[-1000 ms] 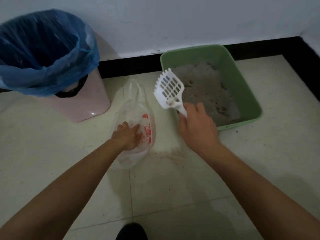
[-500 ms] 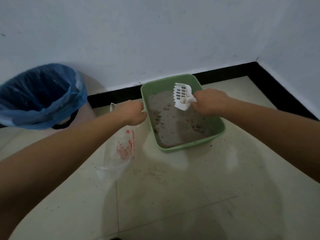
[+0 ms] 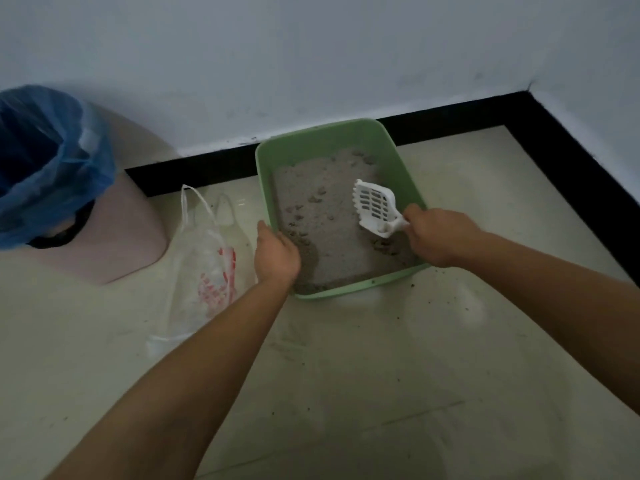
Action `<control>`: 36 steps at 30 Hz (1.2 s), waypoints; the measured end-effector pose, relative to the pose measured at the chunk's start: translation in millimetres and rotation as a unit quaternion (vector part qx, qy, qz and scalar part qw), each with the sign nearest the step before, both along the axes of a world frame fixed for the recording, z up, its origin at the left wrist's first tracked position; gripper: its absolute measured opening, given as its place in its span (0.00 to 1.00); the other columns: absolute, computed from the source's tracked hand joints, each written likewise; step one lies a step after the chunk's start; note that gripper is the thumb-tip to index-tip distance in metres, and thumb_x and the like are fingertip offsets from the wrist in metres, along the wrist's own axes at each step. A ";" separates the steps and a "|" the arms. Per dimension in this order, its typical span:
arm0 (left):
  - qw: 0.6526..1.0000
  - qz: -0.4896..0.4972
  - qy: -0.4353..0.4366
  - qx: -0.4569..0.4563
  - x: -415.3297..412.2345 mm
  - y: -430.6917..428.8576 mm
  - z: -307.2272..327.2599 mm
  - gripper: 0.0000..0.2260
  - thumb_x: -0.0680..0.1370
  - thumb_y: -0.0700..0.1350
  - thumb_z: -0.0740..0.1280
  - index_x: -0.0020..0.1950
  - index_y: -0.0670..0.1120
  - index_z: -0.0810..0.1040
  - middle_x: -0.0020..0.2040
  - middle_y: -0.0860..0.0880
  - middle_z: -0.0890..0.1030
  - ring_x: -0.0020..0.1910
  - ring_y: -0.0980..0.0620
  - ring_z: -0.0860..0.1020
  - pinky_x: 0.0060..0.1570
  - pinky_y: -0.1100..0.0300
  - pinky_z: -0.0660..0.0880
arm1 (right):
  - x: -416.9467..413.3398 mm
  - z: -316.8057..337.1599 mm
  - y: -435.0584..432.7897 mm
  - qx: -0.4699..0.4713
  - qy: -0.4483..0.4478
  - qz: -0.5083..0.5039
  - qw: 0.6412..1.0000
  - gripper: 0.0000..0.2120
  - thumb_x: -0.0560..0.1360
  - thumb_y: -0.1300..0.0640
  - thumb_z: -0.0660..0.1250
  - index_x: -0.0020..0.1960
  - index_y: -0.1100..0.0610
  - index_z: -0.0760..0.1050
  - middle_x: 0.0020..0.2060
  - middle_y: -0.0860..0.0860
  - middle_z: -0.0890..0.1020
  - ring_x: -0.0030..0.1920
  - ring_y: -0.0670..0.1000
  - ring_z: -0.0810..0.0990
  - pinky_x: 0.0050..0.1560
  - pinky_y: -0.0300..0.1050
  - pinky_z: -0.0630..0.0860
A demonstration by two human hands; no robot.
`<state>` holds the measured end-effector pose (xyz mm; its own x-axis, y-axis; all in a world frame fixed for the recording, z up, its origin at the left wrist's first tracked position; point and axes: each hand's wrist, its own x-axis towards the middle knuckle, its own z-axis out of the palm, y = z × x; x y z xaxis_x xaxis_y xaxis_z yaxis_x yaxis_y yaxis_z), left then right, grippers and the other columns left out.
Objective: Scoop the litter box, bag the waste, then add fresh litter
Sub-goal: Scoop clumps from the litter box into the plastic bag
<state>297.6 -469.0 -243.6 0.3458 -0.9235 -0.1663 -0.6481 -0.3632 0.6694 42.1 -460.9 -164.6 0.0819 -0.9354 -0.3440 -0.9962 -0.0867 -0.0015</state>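
A green litter box (image 3: 322, 142) stands on the tiled floor against the wall, holding grey litter with several dark clumps. My right hand (image 3: 438, 237) grips the handle of a white slotted scoop (image 3: 375, 209), whose head hangs over the right part of the litter. My left hand (image 3: 275, 254) grips the box's left rim near its front corner. A clear plastic bag (image 3: 204, 271) with red print lies flat on the floor just left of the box, handles toward the wall.
A pink bin (image 3: 114, 237) lined with a blue bag (image 3: 45, 161) stands at the left by the wall. Black skirting (image 3: 554, 133) runs along both walls of the corner. Litter grains speckle the floor in front of the box.
My left hand left the plastic bag and took hold of the box's left rim. My right hand carried the scoop from beside the box to above the litter.
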 end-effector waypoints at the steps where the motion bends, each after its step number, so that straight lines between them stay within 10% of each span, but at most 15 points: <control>1: 1.000 0.013 0.005 -0.005 0.2 -2.8 -2.6 0.21 0.84 0.44 0.52 0.77 0.41 0.58 0.63 0.37 0.77 0.59 0.36 0.77 0.57 0.46 0.74 | -0.3 -3.9 -3.8 -0.006 -0.010 0.010 1.000 0.09 0.82 0.55 0.54 0.60 0.57 0.64 0.48 0.57 0.79 0.39 0.57 0.73 0.39 0.49 0.69; 14: 0.991 0.086 0.093 -0.033 0.1 -3.4 -15.0 0.21 0.85 0.49 0.52 0.78 0.46 0.63 0.73 0.47 0.71 0.72 0.47 0.68 0.62 0.65 0.59 | 45.5 -61.8 -102.4 -0.121 -0.051 0.076 0.988 0.17 0.82 0.48 0.50 0.60 0.58 0.69 0.39 0.55 0.76 0.35 0.56 0.73 0.36 0.47 0.70; 25: 0.975 0.131 0.168 -0.061 1.8 -7.9 -24.0 0.19 0.85 0.50 0.53 0.69 0.42 0.74 0.65 0.44 0.77 0.66 0.45 0.73 0.69 0.49 0.68 | 30.7 -83.8 -78.9 0.009 -0.093 0.165 0.982 0.20 0.81 0.42 0.52 0.48 0.55 0.75 0.36 0.53 0.77 0.37 0.56 0.77 0.38 0.46 0.73; 36: 0.963 0.151 0.216 -0.065 0.6 -7.2 -20.2 0.18 0.85 0.48 0.54 0.72 0.43 0.72 0.68 0.47 0.75 0.68 0.51 0.71 0.63 0.66 0.63 | 62.7 -102.6 -39.9 0.145 -0.216 -0.044 0.964 0.29 0.81 0.38 0.51 0.38 0.58 0.78 0.34 0.55 0.79 0.36 0.56 0.77 0.40 0.48 0.73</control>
